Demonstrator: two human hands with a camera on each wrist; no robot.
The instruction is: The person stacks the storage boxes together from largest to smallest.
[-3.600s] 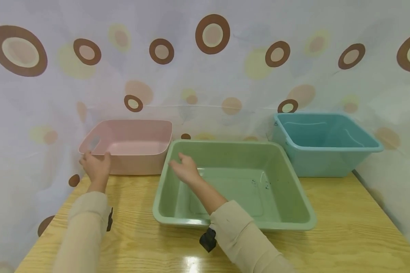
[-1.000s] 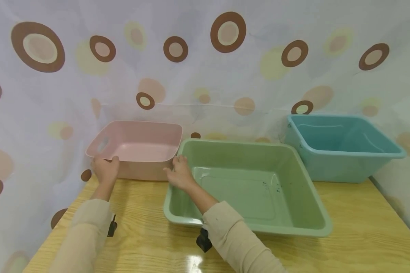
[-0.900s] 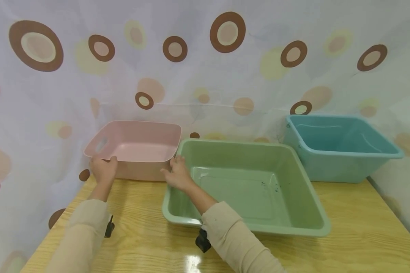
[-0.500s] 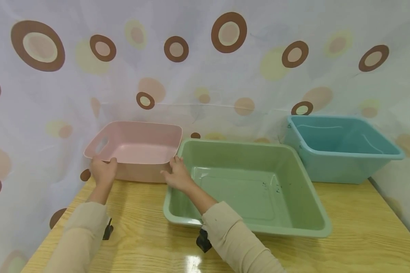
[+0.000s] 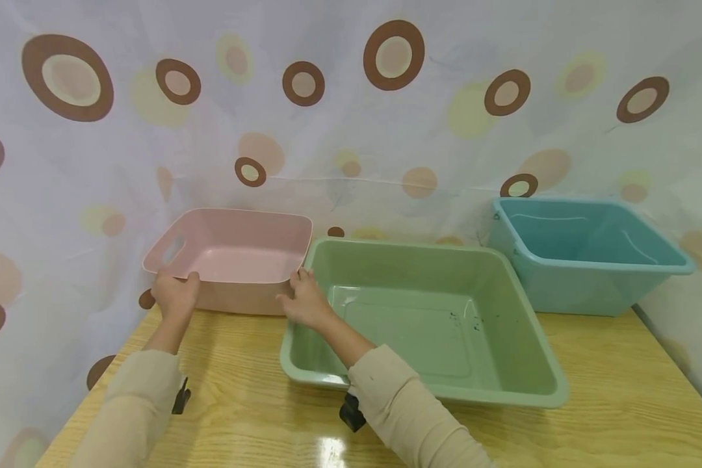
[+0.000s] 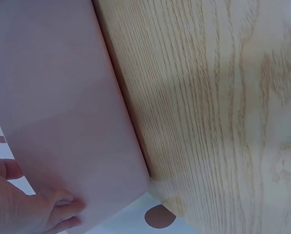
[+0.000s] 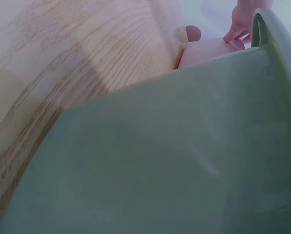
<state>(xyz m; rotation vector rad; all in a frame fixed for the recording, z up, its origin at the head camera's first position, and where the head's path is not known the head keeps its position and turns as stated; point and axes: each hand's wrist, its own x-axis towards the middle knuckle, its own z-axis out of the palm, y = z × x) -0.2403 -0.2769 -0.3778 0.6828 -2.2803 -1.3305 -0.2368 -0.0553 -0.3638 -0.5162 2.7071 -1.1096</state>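
A pink plastic bin (image 5: 242, 298) with a handle hole in its left side stands at the back left of the table. My left hand (image 5: 174, 296) grips its front rim near the left corner; in the left wrist view the thumb and fingers of the left hand (image 6: 26, 204) are on either side of the pink wall (image 6: 72, 102). My right hand (image 5: 307, 299) holds the rim at the front right corner, its fingers bent over the edge. That forearm passes over a large green tub (image 5: 409, 331), beside the pink bin. The right wrist view does not show the right hand.
A blue bin (image 5: 573, 286) stands at the back right, close against the green tub. Behind everything hangs a dotted curtain (image 5: 339, 130). The wooden table (image 5: 240, 403) carries all three containers, and its left edge lies close to the left arm.
Earlier the right hand was above the green tub; now it is at the pink bin's right corner. Over the last second the pink bin has come slightly nearer. The green and blue containers stay put.
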